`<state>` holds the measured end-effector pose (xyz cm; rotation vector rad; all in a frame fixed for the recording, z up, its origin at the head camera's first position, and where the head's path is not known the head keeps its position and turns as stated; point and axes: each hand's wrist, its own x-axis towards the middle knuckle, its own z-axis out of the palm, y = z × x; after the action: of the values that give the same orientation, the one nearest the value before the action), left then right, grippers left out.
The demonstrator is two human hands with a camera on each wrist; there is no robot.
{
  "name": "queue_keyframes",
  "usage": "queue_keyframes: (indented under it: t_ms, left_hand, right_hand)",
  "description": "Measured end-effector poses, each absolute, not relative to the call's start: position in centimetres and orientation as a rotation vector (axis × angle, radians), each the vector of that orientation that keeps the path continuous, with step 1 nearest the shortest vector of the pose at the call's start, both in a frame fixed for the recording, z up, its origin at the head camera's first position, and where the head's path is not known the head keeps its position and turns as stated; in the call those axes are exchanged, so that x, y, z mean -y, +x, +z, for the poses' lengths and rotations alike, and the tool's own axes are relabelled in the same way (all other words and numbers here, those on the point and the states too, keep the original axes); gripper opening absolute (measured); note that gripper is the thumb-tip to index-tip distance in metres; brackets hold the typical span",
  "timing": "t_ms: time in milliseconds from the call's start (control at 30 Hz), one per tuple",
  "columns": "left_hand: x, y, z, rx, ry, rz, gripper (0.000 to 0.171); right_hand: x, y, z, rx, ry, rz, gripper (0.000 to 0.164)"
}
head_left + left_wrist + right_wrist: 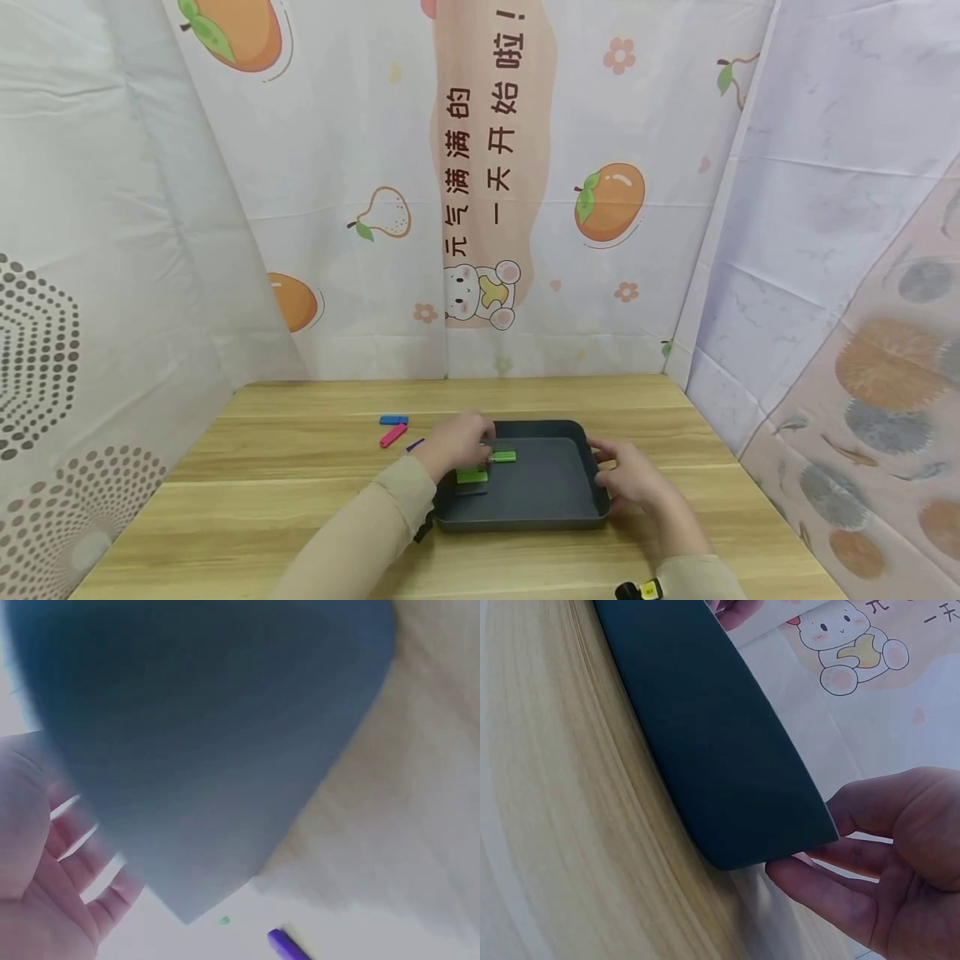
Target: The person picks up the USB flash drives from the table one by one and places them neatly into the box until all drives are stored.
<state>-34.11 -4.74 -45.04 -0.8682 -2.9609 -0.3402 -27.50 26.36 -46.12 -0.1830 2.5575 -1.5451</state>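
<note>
My left hand reaches over the left side of a dark grey tray, its fingertips right at a small bright green stick with a metallic end. In the left wrist view my left hand's fingers are spread apart, with the tips hidden behind the tray wall. Another green piece lies in the tray below that hand, partly covered. At the tray's right side my right hand grips the rim; in the right wrist view its thumb and fingers close on the tray wall.
Left of the tray, a blue stick and a pink stick lie on the wooden table. A purple one is closer to the left hand. Printed curtains enclose the table's back and sides.
</note>
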Motion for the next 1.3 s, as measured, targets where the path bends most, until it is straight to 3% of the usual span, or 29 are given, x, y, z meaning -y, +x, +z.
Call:
queue_keyframes:
  t_ms: [933,1300]
  left_hand:
    - [11.4,-31.9,-40.6,2.773,-0.770,-0.490,0.036]
    - [14.2,-31.8,-40.7,2.711,-0.730,-0.510,0.045]
  right_hand:
    - [-26.3,-27.8,-46.2,-2.544,-0.154,-1.569,0.072]
    - [-26.3,-27.6,-46.2,-2.541,-0.150,-1.564,0.071]
